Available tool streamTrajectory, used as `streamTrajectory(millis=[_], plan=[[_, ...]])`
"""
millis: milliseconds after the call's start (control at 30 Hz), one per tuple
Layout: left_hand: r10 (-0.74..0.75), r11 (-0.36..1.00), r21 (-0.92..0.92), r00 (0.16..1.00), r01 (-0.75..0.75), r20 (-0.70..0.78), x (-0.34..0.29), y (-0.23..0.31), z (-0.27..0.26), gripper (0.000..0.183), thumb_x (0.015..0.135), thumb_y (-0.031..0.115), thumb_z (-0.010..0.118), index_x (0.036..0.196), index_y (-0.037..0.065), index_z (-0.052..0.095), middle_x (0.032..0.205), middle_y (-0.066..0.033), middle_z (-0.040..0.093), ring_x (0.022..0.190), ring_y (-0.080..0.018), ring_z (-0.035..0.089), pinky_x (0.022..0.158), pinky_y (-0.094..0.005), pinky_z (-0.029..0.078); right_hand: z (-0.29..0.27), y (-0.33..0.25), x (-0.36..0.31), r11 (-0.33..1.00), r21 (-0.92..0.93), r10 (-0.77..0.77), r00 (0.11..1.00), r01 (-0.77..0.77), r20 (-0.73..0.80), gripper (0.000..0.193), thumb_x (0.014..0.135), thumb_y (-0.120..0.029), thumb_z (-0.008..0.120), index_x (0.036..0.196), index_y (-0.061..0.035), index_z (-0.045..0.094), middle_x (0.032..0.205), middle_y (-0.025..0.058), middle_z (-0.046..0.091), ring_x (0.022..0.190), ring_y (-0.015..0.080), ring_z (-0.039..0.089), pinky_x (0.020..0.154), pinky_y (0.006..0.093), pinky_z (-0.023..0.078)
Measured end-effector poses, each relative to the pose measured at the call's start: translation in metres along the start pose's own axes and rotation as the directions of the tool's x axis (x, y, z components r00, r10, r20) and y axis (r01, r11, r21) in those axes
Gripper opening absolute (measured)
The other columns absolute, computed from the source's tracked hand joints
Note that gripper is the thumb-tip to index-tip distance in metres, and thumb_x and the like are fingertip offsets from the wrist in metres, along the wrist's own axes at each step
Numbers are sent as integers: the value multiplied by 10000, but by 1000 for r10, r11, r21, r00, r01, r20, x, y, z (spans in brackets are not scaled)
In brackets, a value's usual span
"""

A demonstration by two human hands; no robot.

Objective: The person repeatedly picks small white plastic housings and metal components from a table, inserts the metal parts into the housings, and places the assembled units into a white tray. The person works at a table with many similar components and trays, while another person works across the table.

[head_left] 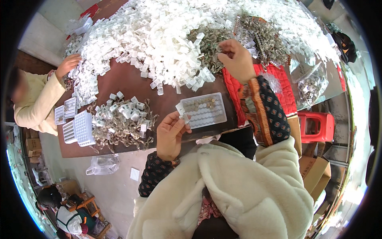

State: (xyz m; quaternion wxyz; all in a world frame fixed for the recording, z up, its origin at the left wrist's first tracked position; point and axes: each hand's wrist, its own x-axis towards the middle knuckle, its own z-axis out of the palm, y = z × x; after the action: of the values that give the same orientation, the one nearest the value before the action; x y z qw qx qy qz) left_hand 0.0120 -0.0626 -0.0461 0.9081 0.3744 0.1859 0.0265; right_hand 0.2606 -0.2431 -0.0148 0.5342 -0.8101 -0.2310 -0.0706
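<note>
My left hand (pixel 170 135) pinches a small clear-white plastic box (pixel 183 113) at the near left edge of a white tray (pixel 222 104). The tray has rows of round hollows, and several small brownish round pieces (pixel 207 102) lie in its far part. My right hand (pixel 238 61) is raised over the far right of the table, fingers curled toward the thumb. What sits between those fingertips, if anything, is too small to make out. Just beyond and left of it lies a heap of brownish-grey tangled strands (pixel 213 44), with a red quilted cloth (pixel 234 87) under my right wrist.
A big heap of small clear-white boxes (pixel 151 32) covers the far table. Nearer left lie more strands topped with boxes (pixel 123 115) and stacked white trays (pixel 84 129). Another person's hand (pixel 68 65) touches the heap's left edge. A red stool (pixel 316 126) stands right.
</note>
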Motion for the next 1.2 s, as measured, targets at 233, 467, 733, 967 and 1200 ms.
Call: streamTrajectory(millis=[233, 467, 733, 967, 1200], plan=[[-37, 999, 20, 997, 36, 74, 5, -12, 2, 235, 963, 29, 614, 1186, -42, 594, 1083, -158, 686, 813, -167, 646, 729, -324, 555, -60, -9, -87, 958, -91, 285, 931, -271, 227, 175, 829, -15, 653, 1004, -17, 653, 843, 98, 680, 706, 165, 652, 632, 301, 507], [-45, 999, 10, 994, 45, 96, 4, -15, 4, 221, 965, 20, 602, 1177, -42, 598, 1075, -171, 691, 804, -176, 654, 721, -335, 557, -56, 4, -113, 891, -435, -125, 991, 131, 42, 186, 794, -62, 697, 977, -47, 665, 935, 147, 650, 887, 353, 616, 796, 442, 496], [-36, 999, 5, 994, 36, 105, 2, -12, 3, 218, 969, 14, 589, 1180, -41, 597, 1070, -171, 694, 814, -183, 657, 722, -337, 554, -19, 16, -102, 809, -580, -31, 992, 98, 125, 265, 765, -200, 779, 979, -77, 681, 969, 116, 661, 1016, 339, 572, 888, 444, 460], [-48, 999, 12, 993, 47, 111, 3, -14, 0, 230, 968, 31, 594, 1188, -36, 590, 1076, -162, 690, 820, -181, 651, 731, -330, 546, -34, 8, -91, 930, 255, 276, 961, -264, -10, 174, 873, -101, 728, 1018, -21, 675, 924, 61, 703, 869, 187, 653, 776, 300, 514], [257, 913, 240, 923, -329, 287, -1, -5, 19, 259, 930, 21, 645, 1186, 6, 611, 1281, -175, 602, 995, -199, 643, 870, -351, 537, -46, -39, -95, 919, 336, 193, 979, -206, 71, 194, 892, 32, 684, 1083, 0, 697, 977, 32, 662, 863, 85, 601, 755, 219, 482]])
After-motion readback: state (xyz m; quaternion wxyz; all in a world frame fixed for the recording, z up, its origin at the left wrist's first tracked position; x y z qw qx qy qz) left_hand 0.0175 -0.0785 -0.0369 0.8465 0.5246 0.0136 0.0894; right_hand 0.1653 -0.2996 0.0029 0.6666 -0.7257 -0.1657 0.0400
